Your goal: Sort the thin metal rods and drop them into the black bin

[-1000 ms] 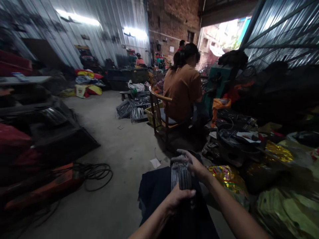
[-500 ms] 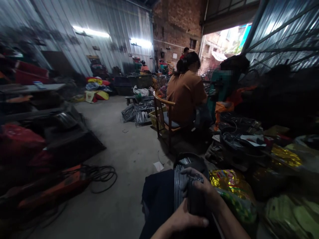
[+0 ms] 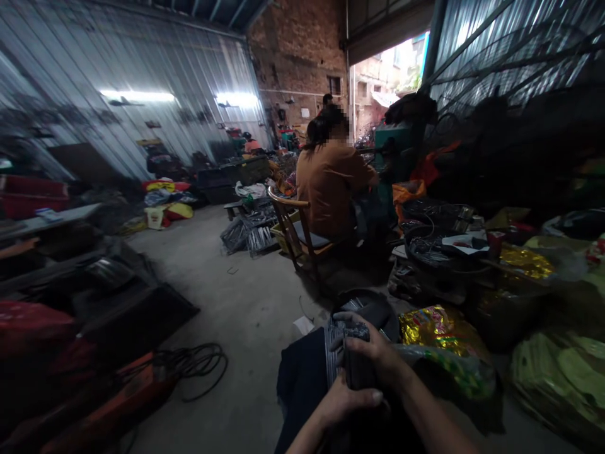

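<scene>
Over my lap in dark trousers [image 3: 300, 378], both hands are closed around a bundle of thin dark strips [image 3: 359, 369], stacked side by side. My left hand [image 3: 344, 403] grips the lower part, thumb stretched across its near face. Higher up, my right hand [image 3: 373, 347] wraps the upper end, its darkened fingers reaching over to the left side. More grey, metallic-looking strips [image 3: 329, 359] stand along the left of the bundle. Just beyond my hands is a round black tub [image 3: 387, 315] with similar strips inside. What exactly the strips are is too dark to tell.
A person in a brown shirt [image 3: 326, 189] sits ahead on a wooden chair [image 3: 288, 221]. Gold foil packaging [image 3: 439, 331] and bags lie to my right. At left are an orange tool [image 3: 127, 391] with a coiled cable [image 3: 203, 366] on the floor. Strip bundles [image 3: 250, 233] lie farther off.
The view has swung right and tilted up a little, so the room appears shifted left and lower. Both hands keep their hold on the bundle, with little change of grip.
</scene>
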{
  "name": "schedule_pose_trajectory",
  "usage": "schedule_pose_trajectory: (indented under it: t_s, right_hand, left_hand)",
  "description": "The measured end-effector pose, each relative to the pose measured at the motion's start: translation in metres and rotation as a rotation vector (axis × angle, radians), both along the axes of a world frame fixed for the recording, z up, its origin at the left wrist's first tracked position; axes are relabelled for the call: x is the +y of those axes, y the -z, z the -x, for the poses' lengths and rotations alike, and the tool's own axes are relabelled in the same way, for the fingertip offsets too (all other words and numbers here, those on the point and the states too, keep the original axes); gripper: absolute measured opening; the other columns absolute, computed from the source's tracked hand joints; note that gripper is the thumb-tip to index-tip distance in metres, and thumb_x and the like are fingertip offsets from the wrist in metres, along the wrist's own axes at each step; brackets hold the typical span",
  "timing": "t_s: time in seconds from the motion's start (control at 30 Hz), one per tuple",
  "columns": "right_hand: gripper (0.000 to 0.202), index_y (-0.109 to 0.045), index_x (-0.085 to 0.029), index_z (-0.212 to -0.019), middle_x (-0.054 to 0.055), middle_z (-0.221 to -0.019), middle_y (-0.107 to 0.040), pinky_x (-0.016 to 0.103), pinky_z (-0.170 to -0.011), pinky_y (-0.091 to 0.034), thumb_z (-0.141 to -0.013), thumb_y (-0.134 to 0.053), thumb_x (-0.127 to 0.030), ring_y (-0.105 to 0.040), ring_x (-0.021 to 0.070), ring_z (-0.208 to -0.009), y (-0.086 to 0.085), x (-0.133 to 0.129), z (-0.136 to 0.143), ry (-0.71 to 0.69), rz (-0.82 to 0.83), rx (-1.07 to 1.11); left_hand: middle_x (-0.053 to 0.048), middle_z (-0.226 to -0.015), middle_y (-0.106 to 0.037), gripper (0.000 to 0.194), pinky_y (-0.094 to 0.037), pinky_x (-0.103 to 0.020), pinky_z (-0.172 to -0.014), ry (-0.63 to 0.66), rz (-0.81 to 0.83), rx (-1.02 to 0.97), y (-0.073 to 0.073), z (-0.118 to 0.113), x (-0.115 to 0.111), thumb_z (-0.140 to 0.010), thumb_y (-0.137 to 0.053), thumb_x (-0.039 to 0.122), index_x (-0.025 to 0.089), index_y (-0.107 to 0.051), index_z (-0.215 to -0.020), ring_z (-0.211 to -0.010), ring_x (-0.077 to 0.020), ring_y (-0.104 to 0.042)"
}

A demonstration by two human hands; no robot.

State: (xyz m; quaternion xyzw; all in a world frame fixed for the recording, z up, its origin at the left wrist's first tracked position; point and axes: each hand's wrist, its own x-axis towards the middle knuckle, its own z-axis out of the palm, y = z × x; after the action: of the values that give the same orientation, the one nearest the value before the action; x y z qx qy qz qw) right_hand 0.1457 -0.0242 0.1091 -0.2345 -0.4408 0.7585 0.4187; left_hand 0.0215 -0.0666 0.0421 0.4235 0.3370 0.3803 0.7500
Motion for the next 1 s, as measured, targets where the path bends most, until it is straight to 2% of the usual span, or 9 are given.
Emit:
schedule_pose_trajectory:
  t_s: [0.1,0.2,0.3,0.4,0.53,0.7,0.83,0.9,1.0]
  right_hand:
    - [0.058,-0.053,-0.018,-0.11,0.002,-0.077,-0.068,0.024,-0.053,-0.05,-0.067,-0.082,-0.042,-0.064,0.0144,-0.057,0.017,0.014,0.005,0.126,0.085,-0.028]
    - [0.053,-0.057,-0.017,-0.096,-0.003,-0.066,-0.063,0.022,-0.049,-0.048,-0.06,-0.086,-0.044,-0.059,0.0111,-0.05,0.038,0.029,0.012,0.244,0.126,-0.095]
    - [0.05,-0.059,-0.017,-0.089,-0.003,-0.065,-0.062,0.023,-0.049,-0.049,-0.058,-0.087,-0.045,-0.058,0.012,-0.05,0.053,0.04,0.013,0.254,0.148,-0.129]
    - [0.048,-0.062,-0.016,-0.085,0.0,-0.069,-0.066,0.027,-0.054,-0.052,-0.057,-0.087,-0.045,-0.063,0.0157,-0.056,0.059,0.046,0.002,0.226,0.16,-0.179]
    - [0.049,-0.065,-0.017,-0.093,0.003,-0.074,-0.07,0.031,-0.06,-0.055,-0.06,-0.085,-0.047,-0.067,0.0206,-0.063,0.056,0.051,-0.021,0.214,0.138,-0.25]
    - [0.048,-0.068,-0.017,-0.09,0.007,-0.084,-0.073,0.036,-0.072,-0.056,-0.059,-0.085,-0.049,-0.07,0.0261,-0.077,0.048,0.052,-0.039,0.249,-0.01,-0.373]
    - [0.049,-0.065,-0.018,-0.098,0.009,-0.088,-0.073,0.04,-0.074,-0.056,-0.065,-0.082,-0.048,-0.071,0.0275,-0.08,0.039,0.04,-0.035,0.167,-0.04,-0.321]
    - [0.051,-0.06,-0.019,-0.111,0.011,-0.098,-0.073,0.042,-0.083,-0.055,-0.071,-0.078,-0.046,-0.07,0.0274,-0.09,0.032,0.034,-0.03,0.124,-0.061,-0.259]
    - [0.057,-0.055,-0.021,-0.121,0.01,-0.111,-0.069,0.044,-0.096,-0.048,-0.074,-0.077,-0.045,-0.066,0.0266,-0.106,0.026,0.022,-0.025,0.193,-0.122,-0.268]
  left_hand:
    - [-0.016,-0.122,-0.063,0.084,-0.038,-0.049,-0.106,-0.037,0.011,0.051,0.01,-0.004,0.015,-0.049,-0.091,0.035,0.014,-0.059,-0.124,-0.12,-0.0352,-0.055]
    - [-0.015,-0.112,-0.066,0.087,-0.038,-0.051,-0.104,-0.003,0.036,0.05,0.02,-0.005,0.029,-0.043,-0.093,0.033,0.01,-0.061,-0.121,-0.113,-0.0354,-0.058]
    - [-0.012,-0.105,-0.067,0.087,-0.037,-0.054,-0.103,-0.011,0.084,0.028,0.028,-0.009,0.037,-0.042,-0.093,0.03,0.01,-0.061,-0.121,-0.107,-0.0336,-0.06]
    - [-0.011,-0.103,-0.066,0.086,-0.037,-0.055,-0.103,-0.031,0.152,0.013,0.03,-0.018,0.038,-0.043,-0.092,0.028,0.011,-0.062,-0.121,-0.103,-0.0323,-0.063]
    - [-0.01,-0.099,-0.066,0.077,-0.038,-0.055,-0.102,-0.022,0.151,0.007,0.019,-0.034,0.038,-0.043,-0.092,0.026,0.012,-0.065,-0.114,-0.107,-0.0332,-0.061]
    - [-0.008,-0.099,-0.067,0.062,-0.038,-0.054,-0.104,-0.03,0.152,0.01,0.0,-0.04,0.037,-0.048,-0.09,0.03,0.013,-0.069,-0.104,-0.106,-0.0315,-0.061]
    - [-0.009,-0.103,-0.068,0.064,-0.041,-0.049,-0.101,-0.043,0.152,-0.01,-0.006,-0.034,0.029,-0.051,-0.089,0.026,0.014,-0.067,-0.109,-0.103,-0.0289,-0.063]
    - [-0.009,-0.101,-0.069,0.062,-0.044,-0.045,-0.097,-0.041,0.158,-0.024,-0.009,-0.027,0.024,-0.053,-0.087,0.024,0.012,-0.067,-0.11,-0.1,-0.0277,-0.064]
    - [-0.008,-0.092,-0.07,0.059,-0.05,-0.038,-0.083,-0.05,0.185,0.034,-0.011,-0.016,0.02,-0.051,-0.083,0.016,0.01,-0.067,-0.107,-0.086,-0.0239,-0.065]
